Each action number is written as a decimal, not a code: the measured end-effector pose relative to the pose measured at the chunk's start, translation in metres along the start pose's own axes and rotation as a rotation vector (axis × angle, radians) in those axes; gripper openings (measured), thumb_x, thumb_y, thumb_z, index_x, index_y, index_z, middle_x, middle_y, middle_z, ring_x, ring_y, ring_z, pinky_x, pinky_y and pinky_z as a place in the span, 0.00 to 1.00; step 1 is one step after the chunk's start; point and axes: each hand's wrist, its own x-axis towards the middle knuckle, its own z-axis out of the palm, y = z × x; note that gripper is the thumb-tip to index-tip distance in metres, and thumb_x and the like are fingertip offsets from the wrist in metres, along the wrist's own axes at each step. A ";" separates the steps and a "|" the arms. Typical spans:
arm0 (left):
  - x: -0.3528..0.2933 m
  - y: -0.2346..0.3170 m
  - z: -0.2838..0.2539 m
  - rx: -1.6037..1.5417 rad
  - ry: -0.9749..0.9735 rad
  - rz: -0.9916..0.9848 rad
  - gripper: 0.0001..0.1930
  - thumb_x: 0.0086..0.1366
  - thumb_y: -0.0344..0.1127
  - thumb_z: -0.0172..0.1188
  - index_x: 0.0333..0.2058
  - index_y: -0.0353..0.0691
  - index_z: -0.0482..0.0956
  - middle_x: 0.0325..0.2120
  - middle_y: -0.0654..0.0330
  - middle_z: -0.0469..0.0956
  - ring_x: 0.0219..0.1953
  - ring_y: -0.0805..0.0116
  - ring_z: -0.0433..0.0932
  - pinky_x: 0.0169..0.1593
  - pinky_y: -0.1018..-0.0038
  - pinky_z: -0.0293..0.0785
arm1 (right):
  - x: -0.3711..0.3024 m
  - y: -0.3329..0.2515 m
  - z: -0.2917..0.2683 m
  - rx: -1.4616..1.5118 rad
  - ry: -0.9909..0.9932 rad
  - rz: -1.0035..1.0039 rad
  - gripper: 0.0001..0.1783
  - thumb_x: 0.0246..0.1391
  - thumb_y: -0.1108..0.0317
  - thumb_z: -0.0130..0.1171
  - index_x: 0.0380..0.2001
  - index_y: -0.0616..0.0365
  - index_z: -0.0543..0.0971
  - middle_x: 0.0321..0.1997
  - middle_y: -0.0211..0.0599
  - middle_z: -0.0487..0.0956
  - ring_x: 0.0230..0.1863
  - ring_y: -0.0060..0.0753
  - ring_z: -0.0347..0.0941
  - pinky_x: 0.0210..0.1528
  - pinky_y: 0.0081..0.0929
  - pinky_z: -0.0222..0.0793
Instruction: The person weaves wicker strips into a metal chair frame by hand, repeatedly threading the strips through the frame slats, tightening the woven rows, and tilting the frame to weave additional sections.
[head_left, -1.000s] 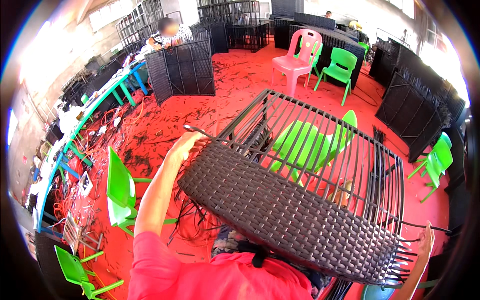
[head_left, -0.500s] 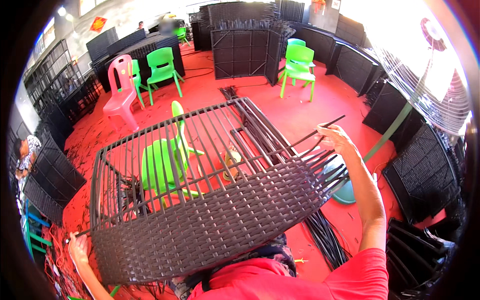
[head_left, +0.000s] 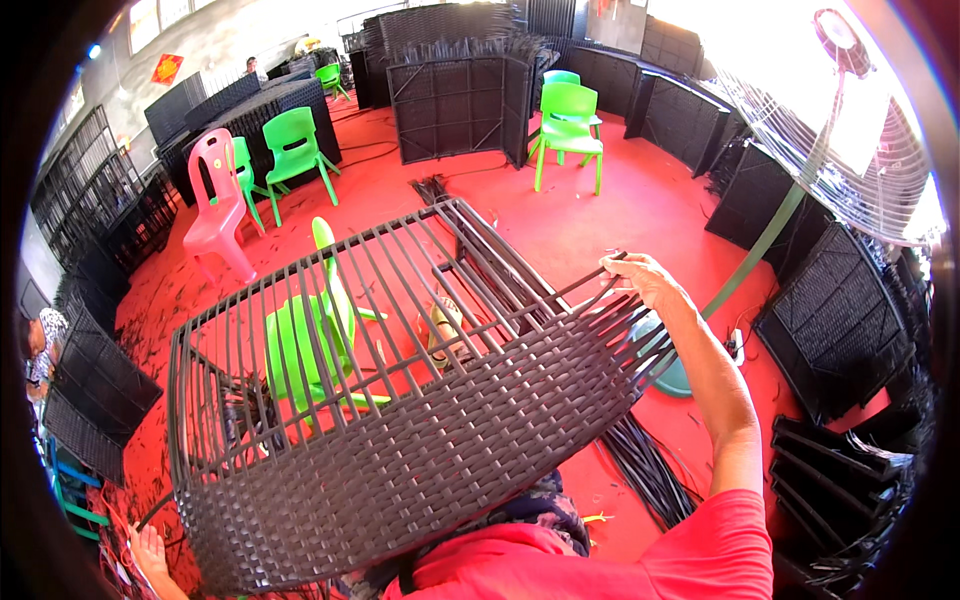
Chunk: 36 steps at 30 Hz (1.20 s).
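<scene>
A dark brown wicker panel (head_left: 400, 480) lies tilted across my lap. Its near part is woven tight, while bare rods of the frame (head_left: 330, 260) show beyond. At its right edge, my right hand (head_left: 643, 277) pinches the end of a dark flat weaving strip (head_left: 585, 287) that runs in among the rods. Loose strip ends (head_left: 650, 350) fan out below that hand. Off the panel's left corner is my left hand (head_left: 148, 552), fingers stretched out and close to a short strip end (head_left: 155, 510); whether they touch it is unclear.
Under the frame stands a green chair (head_left: 300, 350). A bundle of dark strips (head_left: 650, 470) lies on the red floor. To the right rises a large fan (head_left: 820, 150) on a pole. Farther off are a pink chair (head_left: 215, 225), green chairs (head_left: 568, 120) and stacked panels (head_left: 460, 105).
My right hand has come left and a little down in view; less strip sticks out past it. My left hand has moved lower, its fingers looser. The whole view has shifted slightly.
</scene>
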 end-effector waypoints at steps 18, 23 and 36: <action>-0.030 -0.010 0.085 0.000 -0.147 -0.005 0.26 0.54 0.57 0.56 0.48 0.51 0.69 0.40 0.70 0.71 0.41 0.78 0.71 0.43 0.79 0.67 | 0.025 0.025 -0.022 0.175 -0.052 0.117 0.23 0.54 0.49 0.49 0.42 0.57 0.74 0.42 0.35 0.76 0.45 0.32 0.71 0.37 0.31 0.68; -0.016 -0.015 0.075 0.046 -0.042 -0.086 0.26 0.53 0.55 0.59 0.47 0.51 0.69 0.39 0.71 0.72 0.41 0.78 0.71 0.42 0.80 0.67 | 0.026 0.030 -0.017 0.143 -0.055 0.122 0.21 0.54 0.49 0.49 0.40 0.54 0.76 0.38 0.29 0.77 0.35 0.27 0.71 0.35 0.25 0.66; -0.088 0.024 0.149 1.492 0.060 0.590 0.22 0.62 0.46 0.49 0.14 0.39 0.61 0.09 0.65 0.55 0.13 0.75 0.56 0.17 0.71 0.50 | 0.029 0.024 -0.025 -0.079 0.121 0.072 0.16 0.54 0.54 0.51 0.39 0.51 0.77 0.32 0.32 0.76 0.29 0.31 0.71 0.32 0.27 0.68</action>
